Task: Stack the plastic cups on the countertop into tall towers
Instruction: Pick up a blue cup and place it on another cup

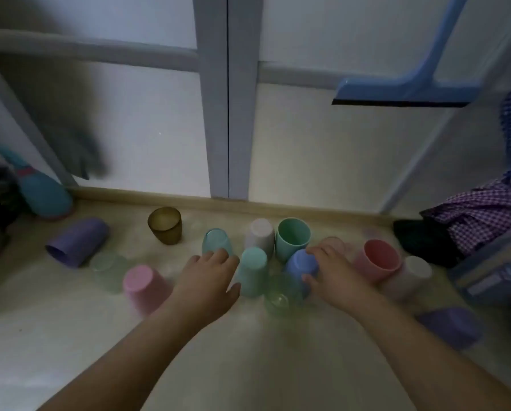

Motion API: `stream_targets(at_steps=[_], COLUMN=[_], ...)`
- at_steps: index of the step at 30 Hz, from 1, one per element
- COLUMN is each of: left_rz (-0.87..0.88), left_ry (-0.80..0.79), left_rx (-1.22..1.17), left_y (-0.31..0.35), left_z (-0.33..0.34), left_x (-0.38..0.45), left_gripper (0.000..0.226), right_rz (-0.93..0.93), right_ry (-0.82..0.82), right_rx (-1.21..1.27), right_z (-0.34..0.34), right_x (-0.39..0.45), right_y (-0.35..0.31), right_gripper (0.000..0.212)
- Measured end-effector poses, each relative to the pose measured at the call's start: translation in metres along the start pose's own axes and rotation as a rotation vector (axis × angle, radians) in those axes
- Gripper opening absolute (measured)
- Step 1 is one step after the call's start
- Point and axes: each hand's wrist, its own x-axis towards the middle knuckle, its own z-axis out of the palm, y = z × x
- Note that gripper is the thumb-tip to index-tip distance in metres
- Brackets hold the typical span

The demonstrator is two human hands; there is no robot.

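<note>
Pastel plastic cups lie scattered over a pale countertop point(40, 336) that runs to a wooden strip below frosted panels. Near the middle, the left hand point(206, 280) reaches to an upturned mint cup point(252, 271); its thumb touches the near side of the cup and its fingers curve toward the far side, though I cannot tell if they truly grip it. Just right of that, the right hand point(337, 271) grasps an upturned blue cup point(300, 265), fingers over its base and thumb on its near side. A clear cup point(279, 301) lies close in front of them.

Behind the hands stand a clear teal cup point(215, 240), an upturned whitish cup point(260, 234) and an upright green cup point(292, 237). Farther left an amber cup point(165, 225) stands upright, a purple cup point(76, 246) lies on its side, and a pink cup point(144, 287) stands upturned beside another clear one point(107, 269). To the right are a salmon cup point(380, 258), a white cup point(414, 272) and a second purple cup point(450, 326), all blurred. No cup is stacked on another.

Checked cloth point(479, 215) lies at far right, with a blue squeegee point(408, 87) above.
</note>
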Motion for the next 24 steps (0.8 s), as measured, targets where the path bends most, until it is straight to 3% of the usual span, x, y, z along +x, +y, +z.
stream_targets(at_steps=[5, 14, 24], left_rz=[0.003, -0.005, -0.023], left_ry=[0.05, 0.058, 0.135], left_rx=[-0.047, -0.062, -0.074], left_y=[0.002, 0.003, -0.004], left_z=[0.011, 0.015, -0.018], left_x=[0.01, 0.014, 0.009], left_gripper=[0.042, 0.043, 0.043], right_rz=[0.087, 0.114, 0.007], right_ry=[0.019, -0.032, 0.201], right_rx=[-0.017, 0.028, 0.066], right_z=[0.006, 0.004, -0.1], right_x=[0.016, 0.022, -0.007], right_y=[-0.005, -0.003, -0.042], right_gripper=[0.049, 0.054, 0.051])
